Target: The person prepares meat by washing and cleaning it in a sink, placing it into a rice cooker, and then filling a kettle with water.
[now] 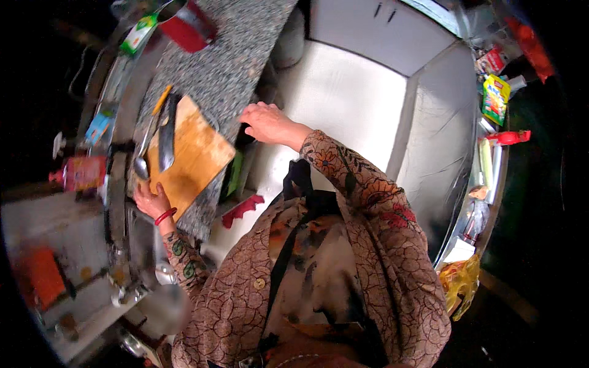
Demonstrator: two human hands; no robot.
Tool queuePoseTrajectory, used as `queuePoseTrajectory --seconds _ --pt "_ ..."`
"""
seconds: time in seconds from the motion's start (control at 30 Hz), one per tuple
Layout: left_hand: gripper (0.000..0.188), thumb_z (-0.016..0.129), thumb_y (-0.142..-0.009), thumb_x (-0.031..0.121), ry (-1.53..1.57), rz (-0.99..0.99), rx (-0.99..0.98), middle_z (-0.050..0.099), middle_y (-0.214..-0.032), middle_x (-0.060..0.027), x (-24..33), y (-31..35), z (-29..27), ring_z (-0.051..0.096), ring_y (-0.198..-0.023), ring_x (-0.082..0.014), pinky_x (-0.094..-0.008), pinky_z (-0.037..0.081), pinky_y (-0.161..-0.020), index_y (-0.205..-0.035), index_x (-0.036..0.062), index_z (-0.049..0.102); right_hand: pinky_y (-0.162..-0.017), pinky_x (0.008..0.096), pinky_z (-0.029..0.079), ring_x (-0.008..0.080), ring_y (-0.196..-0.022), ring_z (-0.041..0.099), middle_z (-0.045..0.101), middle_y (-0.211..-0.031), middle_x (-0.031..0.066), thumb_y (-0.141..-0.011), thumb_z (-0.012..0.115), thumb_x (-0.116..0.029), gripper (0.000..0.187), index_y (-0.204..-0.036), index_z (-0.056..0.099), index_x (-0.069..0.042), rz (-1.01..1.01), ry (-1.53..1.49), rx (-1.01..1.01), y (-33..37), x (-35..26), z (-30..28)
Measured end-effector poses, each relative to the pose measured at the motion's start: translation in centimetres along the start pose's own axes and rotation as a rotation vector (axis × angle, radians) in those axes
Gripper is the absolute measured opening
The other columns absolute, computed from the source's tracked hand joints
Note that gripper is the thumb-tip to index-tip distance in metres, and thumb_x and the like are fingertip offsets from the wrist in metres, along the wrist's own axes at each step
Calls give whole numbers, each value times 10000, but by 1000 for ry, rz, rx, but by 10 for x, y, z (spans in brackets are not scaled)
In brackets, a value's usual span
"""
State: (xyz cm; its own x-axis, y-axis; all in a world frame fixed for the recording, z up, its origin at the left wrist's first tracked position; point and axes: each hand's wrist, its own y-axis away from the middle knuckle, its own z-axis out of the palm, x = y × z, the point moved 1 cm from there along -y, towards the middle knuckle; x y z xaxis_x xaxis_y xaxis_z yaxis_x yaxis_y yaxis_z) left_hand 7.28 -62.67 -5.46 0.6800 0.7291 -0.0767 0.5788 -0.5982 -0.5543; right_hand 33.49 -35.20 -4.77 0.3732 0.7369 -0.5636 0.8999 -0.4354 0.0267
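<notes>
A wooden cutting board point(197, 153) lies on the speckled grey counter to my left. On its left part rests a kitchen knife point(166, 144) with a dark handle. Beside the knife is a metal spoon point(141, 167), close to the board's left edge. My left hand point(152, 201), with a red bangle at the wrist, is at the board's near left corner, its fingers apart and nothing visible in them. Out past the counter's right edge hovers my right hand point(267, 122), fingers loosely bent and thumb apart, seemingly holding nothing.
A red pot-like container point(187, 27) stands at the counter's far end. A pink bottle point(84, 172) is left of the counter. Packages, including a yellow-green pouch point(496, 98), line a ledge at right. A yellow plastic bag point(463, 282) sits lower right.
</notes>
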Motion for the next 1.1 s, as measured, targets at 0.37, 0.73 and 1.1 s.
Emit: queuePoseTrajectory --seconds 0.37,0.73,1.1 --pt "206 562 -746 80 799 255 -23 566 -993 -160 293 -180 84 524 -941 -316 -377 395 -843 -940 13 580 -768 327 448 226 -851 556 552 -992 147 -767 582 -175 389 -1119 497 -34 308 -215 491 14 254 -176" --pt "129 607 -709 110 1383 976 -151 597 -878 -110 728 -249 -6 551 -847 -278 -365 417 -779 -822 49 598 -621 248 466 108 -714 544 573 -851 71 -756 573 -93 353 -1093 502 -13 625 -401 1477 190 403 -416" --pt "124 606 -742 90 1915 1282 -434 606 -825 -111 1016 -252 -179 579 -796 -223 -290 443 -716 -835 9 613 -641 344 448 233 -681 562 570 -756 124 -750 610 -201 462 -1136 433 -20 677 376 1942 292 480 -625"
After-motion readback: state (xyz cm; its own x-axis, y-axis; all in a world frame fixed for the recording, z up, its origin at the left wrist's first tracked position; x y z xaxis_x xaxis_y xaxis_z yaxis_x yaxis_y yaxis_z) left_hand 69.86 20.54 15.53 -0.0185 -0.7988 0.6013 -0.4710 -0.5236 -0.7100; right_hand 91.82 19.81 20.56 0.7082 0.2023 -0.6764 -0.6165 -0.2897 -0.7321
